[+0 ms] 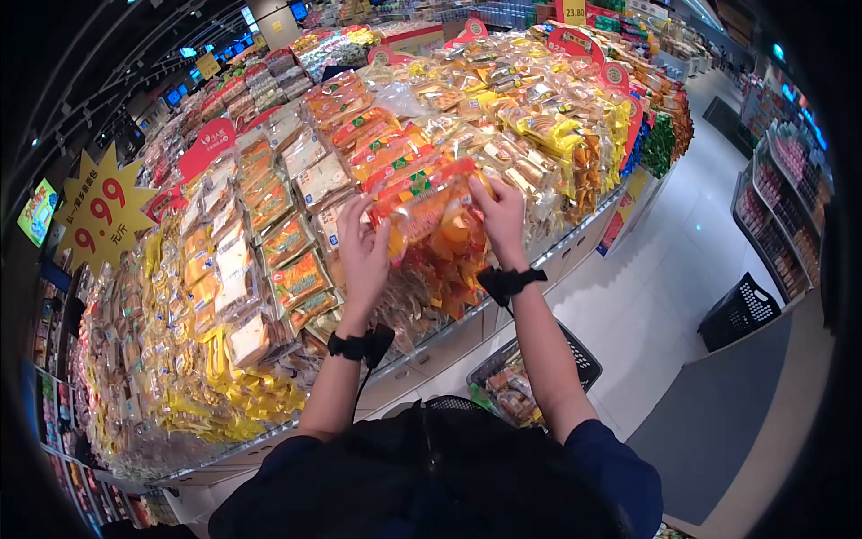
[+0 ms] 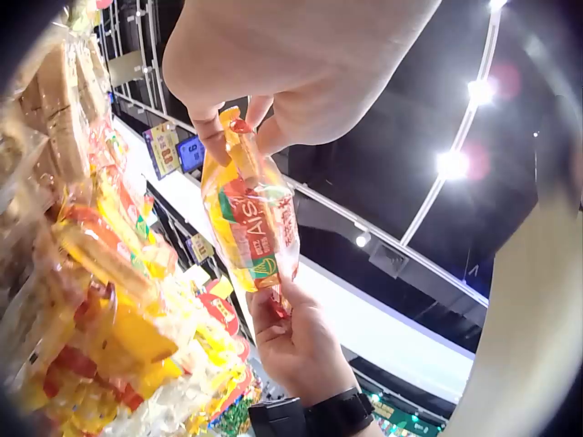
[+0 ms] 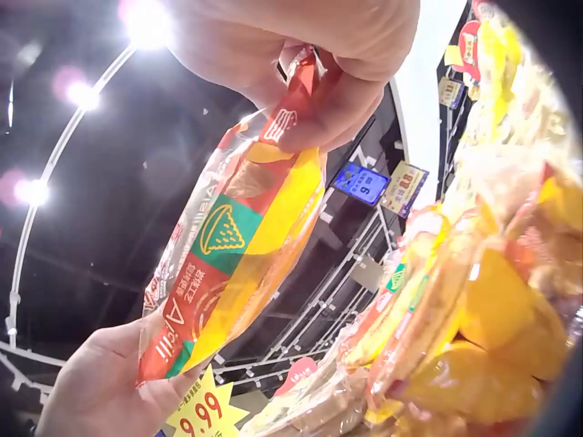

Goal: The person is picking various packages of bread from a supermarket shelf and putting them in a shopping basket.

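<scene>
A bread packet (image 1: 426, 216) in red, yellow and green wrapping with clear film is held up between both hands above the heaped display. My left hand (image 1: 362, 247) pinches one end; in the left wrist view its thumb and fingers close on the yellow tip of the wrapper. At the opposite end my right hand (image 1: 501, 216) grips the red crimped edge, seen close in the right wrist view with the thumb (image 3: 332, 118) over the film. Similar red-and-yellow packets (image 1: 395, 153) lie in the pile just beyond and below the hands.
Heaped packaged breads (image 1: 269, 180) fill the stand, with a yellow 9.99 price sign (image 1: 103, 211) at left. Below the right arm is a black basket (image 1: 584, 355) containing packets. Another basket (image 1: 741, 314) stands near the shelves (image 1: 790, 198) on the right, across the tiled aisle.
</scene>
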Motion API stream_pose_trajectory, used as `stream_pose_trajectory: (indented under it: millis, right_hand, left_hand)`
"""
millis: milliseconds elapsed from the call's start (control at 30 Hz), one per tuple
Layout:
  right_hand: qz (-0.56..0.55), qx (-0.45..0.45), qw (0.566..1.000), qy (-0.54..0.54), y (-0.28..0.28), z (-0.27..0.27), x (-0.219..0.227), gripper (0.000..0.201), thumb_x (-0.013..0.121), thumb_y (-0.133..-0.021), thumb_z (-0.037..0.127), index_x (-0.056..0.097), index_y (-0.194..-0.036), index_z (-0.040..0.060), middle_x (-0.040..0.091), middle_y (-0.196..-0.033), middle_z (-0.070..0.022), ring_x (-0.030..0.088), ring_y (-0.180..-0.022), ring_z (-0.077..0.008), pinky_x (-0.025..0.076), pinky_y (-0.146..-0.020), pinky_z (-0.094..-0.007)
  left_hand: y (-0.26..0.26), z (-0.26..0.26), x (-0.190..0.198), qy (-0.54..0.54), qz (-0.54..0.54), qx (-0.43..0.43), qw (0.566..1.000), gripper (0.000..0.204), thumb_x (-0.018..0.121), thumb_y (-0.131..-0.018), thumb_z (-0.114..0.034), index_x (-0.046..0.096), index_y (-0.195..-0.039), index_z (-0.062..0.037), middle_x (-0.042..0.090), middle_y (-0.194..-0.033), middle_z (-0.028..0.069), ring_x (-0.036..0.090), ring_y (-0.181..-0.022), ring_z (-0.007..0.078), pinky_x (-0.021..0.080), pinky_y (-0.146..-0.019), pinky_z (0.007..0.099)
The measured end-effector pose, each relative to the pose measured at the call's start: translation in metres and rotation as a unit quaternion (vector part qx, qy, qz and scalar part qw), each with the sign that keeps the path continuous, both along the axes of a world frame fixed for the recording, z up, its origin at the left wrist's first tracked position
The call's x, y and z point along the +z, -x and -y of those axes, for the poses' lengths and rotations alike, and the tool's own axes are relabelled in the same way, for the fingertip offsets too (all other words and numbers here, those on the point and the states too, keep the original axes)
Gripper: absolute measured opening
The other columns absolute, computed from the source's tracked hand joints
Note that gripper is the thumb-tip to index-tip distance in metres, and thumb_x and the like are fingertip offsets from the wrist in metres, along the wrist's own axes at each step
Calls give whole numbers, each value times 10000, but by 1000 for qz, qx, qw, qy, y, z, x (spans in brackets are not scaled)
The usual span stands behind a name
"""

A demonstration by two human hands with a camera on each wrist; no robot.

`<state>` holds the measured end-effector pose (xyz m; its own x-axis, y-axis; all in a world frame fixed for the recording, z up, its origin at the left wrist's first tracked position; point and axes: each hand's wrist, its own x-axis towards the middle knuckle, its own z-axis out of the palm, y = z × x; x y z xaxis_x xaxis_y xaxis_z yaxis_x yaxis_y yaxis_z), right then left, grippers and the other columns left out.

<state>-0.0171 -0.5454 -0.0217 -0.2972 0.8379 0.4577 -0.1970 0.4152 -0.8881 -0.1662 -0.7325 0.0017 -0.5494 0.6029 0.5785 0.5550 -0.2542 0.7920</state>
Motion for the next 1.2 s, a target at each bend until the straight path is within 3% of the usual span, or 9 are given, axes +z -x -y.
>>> stream_pose_trajectory:
  millis: [233, 300, 433, 600, 767, 900, 967, 1067, 1200]
  right_hand:
    - [-51, 23, 998, -38, 146, -108, 3, 310, 715, -888, 256, 713, -929, -51, 719, -743, -143, 702, -650, -198, 523, -609, -312]
    - [41, 53, 998, 10, 154, -111, 7, 275, 655, -952, 166, 662, -1110, -60, 708, -853, -175, 732, -775, -174, 602, -643, -279]
    - [239, -61, 950, -193, 138, -104, 5, 289, 701, -858, 122, 678, -1099, -36, 716, -902, -227, 718, -773, -345, 574, -734, -373]
    - [225, -51, 948, -217, 132, -100, 14, 270, 665, -794, 28, 703, -1059, 65, 608, -1077, -216, 588, -1069, -392, 488, -952, -438]
    - [222, -27, 948, -224, 133, -116, 10, 268, 656, -807, 48, 687, -1073, 59, 622, -1069, -217, 592, -1064, -392, 489, -952, -443]
    - [159, -95, 951, -248, 81, -84, 18, 235, 658, -841, 79, 676, -1071, 40, 649, -1017, -191, 631, -984, -357, 518, -887, -417]
    - [-31, -84, 982, -164, 45, -64, 4, 223, 651, -883, 85, 668, -1098, 31, 679, -968, -160, 673, -859, -273, 543, -779, -365]
    - [-46, -180, 975, -119, -23, -40, -64, 253, 640, -931, 112, 643, -1169, 26, 706, -947, -120, 685, -810, -182, 541, -738, -307]
    - [44, -217, 971, 94, -131, 53, -173, 290, 639, -945, 128, 619, -1223, 47, 687, -815, -67, 683, -784, -149, 531, -716, -286]
  left_hand:
    - [88, -66, 25, -40, -163, 180, 969, 426, 673, -900, -99, 558, -1309, -61, 441, -1384, 179, 560, -1143, 308, 495, -961, 386]
    - [116, -87, 20, 17, -189, 175, 966, 409, 682, -896, -125, 579, -1287, -61, 506, -1341, 175, 561, -1164, 327, 472, -997, 397]
    - [133, -96, -9, 200, -235, 69, 949, 391, 701, -875, -184, 615, -1241, -77, 616, -1246, 175, 562, -1202, 360, 446, -1038, 415]
    - [134, -101, -16, 226, -299, 100, 922, 469, 715, -874, -308, 610, -1270, -80, 597, -1296, 176, 553, -1226, 350, 427, -1051, 436]
    - [127, -118, -10, 242, -312, 136, 909, 629, 687, -857, -509, 604, -1271, -44, 589, -1310, 198, 533, -1250, 351, 385, -1057, 479]
    - [111, -98, -2, 283, -284, 123, 908, 611, 685, -874, -445, 566, -1319, -45, 516, -1410, 189, 472, -1307, 354, 309, -1119, 467]
    - [93, -87, -13, 122, -307, 186, 925, 531, 678, -901, -377, 576, -1280, -18, 537, -1386, 180, 467, -1303, 371, 322, -1117, 469]
    - [18, -44, 4, 71, -244, 67, 965, 405, 674, -920, -258, 596, -1231, -10, 607, -1260, 191, 562, -1196, 335, 421, -1028, 426]
    - [-76, 8, -51, 111, -139, -103, 979, 311, 701, -894, -135, 628, -1178, -31, 711, -940, 124, 704, -874, 254, 539, -799, 338]
